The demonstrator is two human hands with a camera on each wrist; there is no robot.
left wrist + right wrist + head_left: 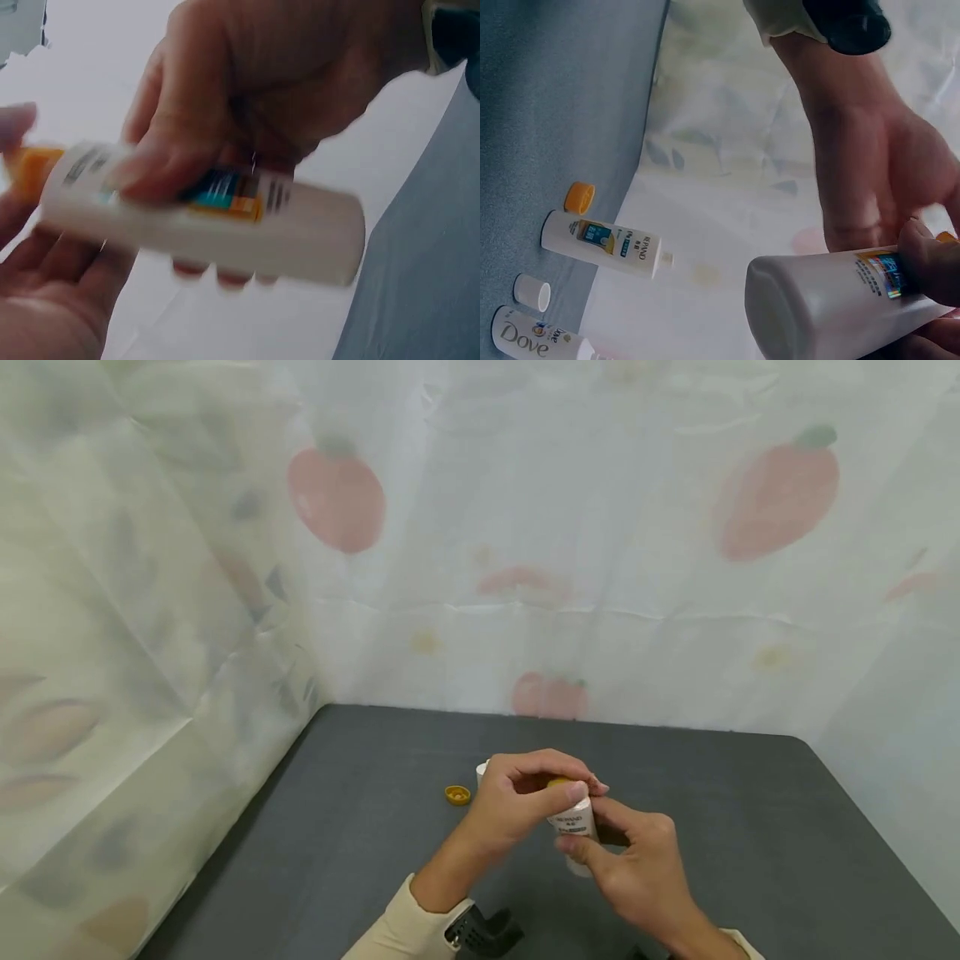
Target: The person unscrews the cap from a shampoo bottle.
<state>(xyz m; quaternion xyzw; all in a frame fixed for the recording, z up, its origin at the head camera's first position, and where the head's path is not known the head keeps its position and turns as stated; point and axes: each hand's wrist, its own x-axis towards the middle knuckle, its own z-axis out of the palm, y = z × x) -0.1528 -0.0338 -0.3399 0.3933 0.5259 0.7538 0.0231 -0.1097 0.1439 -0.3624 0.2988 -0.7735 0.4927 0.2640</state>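
A white bottle (pixel 571 821) with a printed label is tilted between both hands over the dark table. My right hand (pixel 643 864) grips its body, thumb across the label side. My left hand (pixel 504 797) pinches the yellow-orange cap (pixel 36 169) at the bottle's top with thumb and fingers. From the right wrist, the bottle's rounded base faces the camera, and its cap is mostly hidden by the fingers. The bottle is blurred in the left wrist view.
On the dark table (pixel 360 860) lies a loose yellow cap (pixel 457 795). The right wrist view shows a similar, uncapped white bottle (pixel 613 244) beside it, plus a white cap (pixel 532 292) and a Dove bottle (pixel 536 337). A patterned curtain (pixel 600 527) hangs behind.
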